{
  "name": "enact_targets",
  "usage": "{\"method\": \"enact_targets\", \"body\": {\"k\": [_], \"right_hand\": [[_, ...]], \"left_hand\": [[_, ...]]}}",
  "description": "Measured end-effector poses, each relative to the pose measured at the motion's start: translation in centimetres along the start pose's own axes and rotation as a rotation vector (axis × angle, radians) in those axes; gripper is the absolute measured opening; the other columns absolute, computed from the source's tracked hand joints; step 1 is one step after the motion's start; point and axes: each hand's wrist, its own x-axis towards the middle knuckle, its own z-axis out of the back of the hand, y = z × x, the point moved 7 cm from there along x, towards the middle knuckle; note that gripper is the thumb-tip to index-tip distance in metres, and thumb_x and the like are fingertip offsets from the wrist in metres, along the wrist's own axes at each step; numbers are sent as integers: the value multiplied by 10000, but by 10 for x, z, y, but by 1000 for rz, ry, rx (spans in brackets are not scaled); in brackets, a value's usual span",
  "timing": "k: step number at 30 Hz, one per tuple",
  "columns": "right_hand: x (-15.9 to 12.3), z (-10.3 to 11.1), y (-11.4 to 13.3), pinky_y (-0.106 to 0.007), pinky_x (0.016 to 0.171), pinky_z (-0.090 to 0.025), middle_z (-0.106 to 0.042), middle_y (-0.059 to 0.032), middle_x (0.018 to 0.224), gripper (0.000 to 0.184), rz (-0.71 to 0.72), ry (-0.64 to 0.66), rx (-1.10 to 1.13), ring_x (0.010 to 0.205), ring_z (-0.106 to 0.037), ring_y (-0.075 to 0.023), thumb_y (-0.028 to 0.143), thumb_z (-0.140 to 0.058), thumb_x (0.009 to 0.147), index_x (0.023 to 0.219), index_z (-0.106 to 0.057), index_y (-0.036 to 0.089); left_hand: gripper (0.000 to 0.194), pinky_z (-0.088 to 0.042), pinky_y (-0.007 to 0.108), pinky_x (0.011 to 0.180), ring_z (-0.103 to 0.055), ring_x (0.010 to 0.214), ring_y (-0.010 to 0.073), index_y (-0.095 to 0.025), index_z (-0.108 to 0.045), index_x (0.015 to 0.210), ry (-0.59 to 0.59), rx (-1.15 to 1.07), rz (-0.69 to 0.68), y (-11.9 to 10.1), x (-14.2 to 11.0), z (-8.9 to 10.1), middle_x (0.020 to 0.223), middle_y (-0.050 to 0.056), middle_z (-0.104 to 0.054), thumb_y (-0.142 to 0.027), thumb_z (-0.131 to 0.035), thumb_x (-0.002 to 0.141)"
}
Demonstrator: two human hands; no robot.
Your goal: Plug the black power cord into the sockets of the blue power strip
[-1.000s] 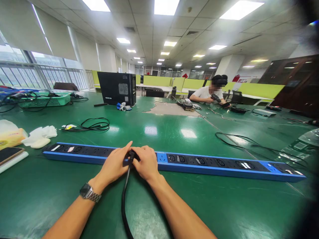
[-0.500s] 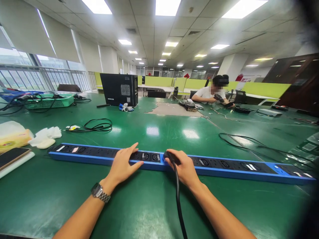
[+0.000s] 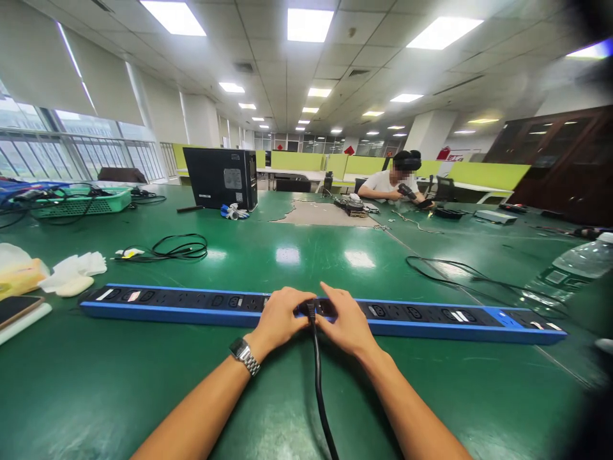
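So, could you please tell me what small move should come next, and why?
Probably a gentle downward press on the black plug: it stands at the blue power strip, between the left hand and right hand, its seating hidden from view.

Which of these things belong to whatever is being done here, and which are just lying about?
In hand: blue power strip; black plug and its cord, between left hand and right hand.

Lying about, seemingly: smartphone; coiled black cable; water bottle; computer tower; green basket.
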Motion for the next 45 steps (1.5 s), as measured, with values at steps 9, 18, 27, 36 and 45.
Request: {"method": "enact_targets", "body": {"k": [9, 18, 27, 36, 45], "right_hand": [[-1, -4, 2, -464, 1004, -412, -655, -81, 1211, 515, -22, 89, -64, 1128, -562, -259, 366, -667, 732, 1220, -608, 214], [1, -3, 6, -478, 1000, -393, -662, -56, 1221, 436, -36, 66, -71, 1131, -561, -254, 387, -670, 736, 1150, -654, 253], [7, -8, 39, -459, 983, -404, -683, -82, 1164, 383, 60, 4, 38, 1085, -572, -258, 343, -621, 799, 1158, -643, 213], [45, -73, 123, -391, 870, -455, -718, -42, 1066, 360, 78, 94, 75, 978, -609, -235, 319, -618, 835, 1192, -630, 273], [21, -5, 26, -355, 837, -480, -709, -57, 982, 349, -152, -125, 253, 891, -635, -212, 437, -625, 819, 1113, -669, 253]], "left_hand": [[265, -461, 395, 946, -611, 1066, 229, -254, -663, 1123, -397, 6, -86, -3, -11, 60, 1130, 45, -710, -215, -569, 878], [297, -515, 378, 896, -665, 979, 228, -203, -676, 1106, -274, -33, 190, 76, -57, 98, 1069, 67, -721, -295, -571, 844], [260, -496, 372, 881, -648, 966, 221, -230, -680, 1070, -78, 74, 47, 69, -55, 90, 1042, 60, -723, -221, -546, 847], [733, -471, 385, 931, -637, 1046, 245, -265, -415, 1409, -53, 159, 151, 74, -62, 89, 1148, 50, -696, -220, -673, 724], [732, -434, 419, 979, -601, 1106, 252, -299, -436, 1381, -35, 180, 215, 79, -61, 85, 1181, 11, -688, -306, -752, 721]]}}
